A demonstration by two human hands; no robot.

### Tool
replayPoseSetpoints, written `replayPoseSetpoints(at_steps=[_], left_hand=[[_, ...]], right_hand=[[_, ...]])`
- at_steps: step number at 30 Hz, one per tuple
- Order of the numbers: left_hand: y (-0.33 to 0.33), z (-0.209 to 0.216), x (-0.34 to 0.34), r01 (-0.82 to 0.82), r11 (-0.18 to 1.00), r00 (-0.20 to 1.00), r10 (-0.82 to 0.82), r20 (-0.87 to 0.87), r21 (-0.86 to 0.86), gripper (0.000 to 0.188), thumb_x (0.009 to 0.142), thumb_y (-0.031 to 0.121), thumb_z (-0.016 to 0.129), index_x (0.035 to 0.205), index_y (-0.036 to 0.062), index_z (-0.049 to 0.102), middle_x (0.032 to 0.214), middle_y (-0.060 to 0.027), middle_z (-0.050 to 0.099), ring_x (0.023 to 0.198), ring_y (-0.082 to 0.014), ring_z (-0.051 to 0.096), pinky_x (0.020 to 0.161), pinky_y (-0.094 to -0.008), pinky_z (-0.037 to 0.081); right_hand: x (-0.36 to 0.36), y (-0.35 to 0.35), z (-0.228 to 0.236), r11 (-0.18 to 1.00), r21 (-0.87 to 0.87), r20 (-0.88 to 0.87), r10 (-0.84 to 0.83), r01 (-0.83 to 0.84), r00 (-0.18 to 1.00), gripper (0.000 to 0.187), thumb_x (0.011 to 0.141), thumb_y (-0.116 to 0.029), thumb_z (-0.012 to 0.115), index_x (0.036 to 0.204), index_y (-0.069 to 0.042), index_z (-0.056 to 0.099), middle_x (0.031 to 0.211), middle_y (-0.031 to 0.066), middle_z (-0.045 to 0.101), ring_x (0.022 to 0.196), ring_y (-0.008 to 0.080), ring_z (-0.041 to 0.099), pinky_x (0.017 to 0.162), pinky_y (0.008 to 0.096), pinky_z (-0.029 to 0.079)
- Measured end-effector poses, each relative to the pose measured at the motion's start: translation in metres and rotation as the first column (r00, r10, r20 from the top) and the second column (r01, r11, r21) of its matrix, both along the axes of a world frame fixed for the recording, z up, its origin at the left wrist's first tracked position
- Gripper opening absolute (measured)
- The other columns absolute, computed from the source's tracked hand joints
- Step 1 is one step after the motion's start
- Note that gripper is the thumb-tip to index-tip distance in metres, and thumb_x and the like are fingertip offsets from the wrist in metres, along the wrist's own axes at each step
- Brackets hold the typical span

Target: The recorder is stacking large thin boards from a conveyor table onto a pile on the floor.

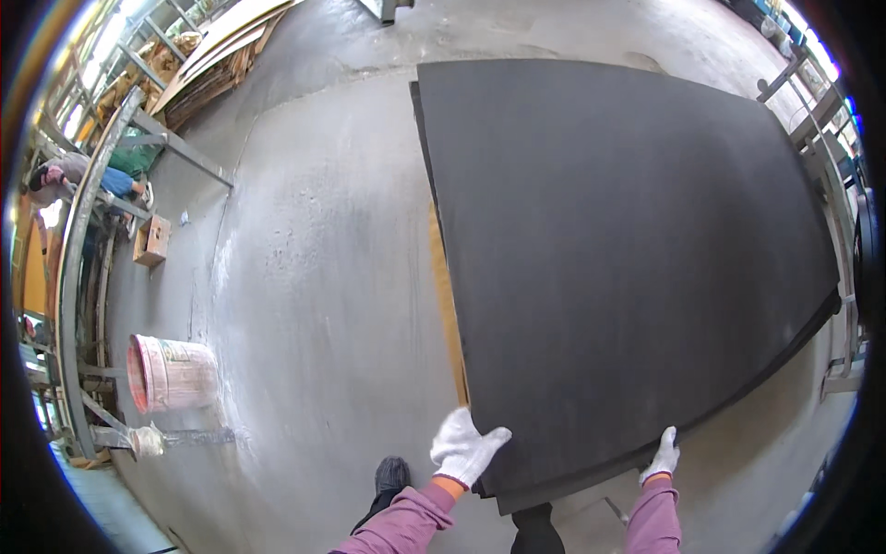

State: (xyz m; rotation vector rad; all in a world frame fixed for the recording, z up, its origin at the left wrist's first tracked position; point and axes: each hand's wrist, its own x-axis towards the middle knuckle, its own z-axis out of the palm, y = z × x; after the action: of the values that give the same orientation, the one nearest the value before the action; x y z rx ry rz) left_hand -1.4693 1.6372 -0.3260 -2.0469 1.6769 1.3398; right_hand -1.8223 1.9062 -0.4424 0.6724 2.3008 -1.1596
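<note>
Sheet (pixel 637 249), dark and broad, spreads across the right of the view, a tan strip (pixel 448 319) showing along its left edge. The left hand (pixel 461 448) is at its near left corner, thumb out over the top; the right hand (pixel 661 456) touches the near edge. I cannot tell whether either grip is closed. Well to the left, a pinkish bucket (pixel 175 374) lies on the floor (pixel 314 295), and a box (pixel 152 242) sits farther off.

Floor (pixel 323 249) left of the black sheets (pixel 628 258) leaves room up to the pinkish bucket (pixel 180 374).
</note>
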Motion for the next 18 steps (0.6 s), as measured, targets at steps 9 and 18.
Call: replayPoseSetpoints(at_steps=[9, 18], left_hand=[[0.011, -0.107, 0.04, -0.349, 0.776, 0.474, 0.63, -0.615, 0.526, 0.077, 0.076, 0.012, 0.082, 0.128, -0.004, 0.028, 0.1, -0.0123, 0.07, 0.09, -0.0156, 0.068, 0.084, -0.0255, 0.054], [-0.004, -0.068, 0.066, -0.341, 0.851, 0.72, 0.51, -0.472, 0.399, 0.085, 0.066, 0.041, 0.086, 0.123, -0.0064, 0.045, 0.108, -0.0182, 0.067, 0.101, -0.0232, 0.064, 0.091, -0.0321, 0.048]], right_hand=[[0.018, 0.0, -0.03, 0.834, -0.543, 0.056, -0.079, 0.097, 0.995, 0.089, 0.089, -0.071, 0.042, 0.152, -0.011, 0.025, 0.157, 0.0073, 0.026, 0.142, 0.0287, 0.026, 0.116, 0.0435, 0.021], [0.068, -0.043, 0.015, 0.753, -0.65, -0.102, -0.215, 0.099, 0.971, 0.07, 0.099, -0.055, 0.028, 0.153, -0.011, 0.024, 0.157, 0.0059, 0.026, 0.143, 0.0281, 0.026, 0.118, 0.0461, 0.019]])
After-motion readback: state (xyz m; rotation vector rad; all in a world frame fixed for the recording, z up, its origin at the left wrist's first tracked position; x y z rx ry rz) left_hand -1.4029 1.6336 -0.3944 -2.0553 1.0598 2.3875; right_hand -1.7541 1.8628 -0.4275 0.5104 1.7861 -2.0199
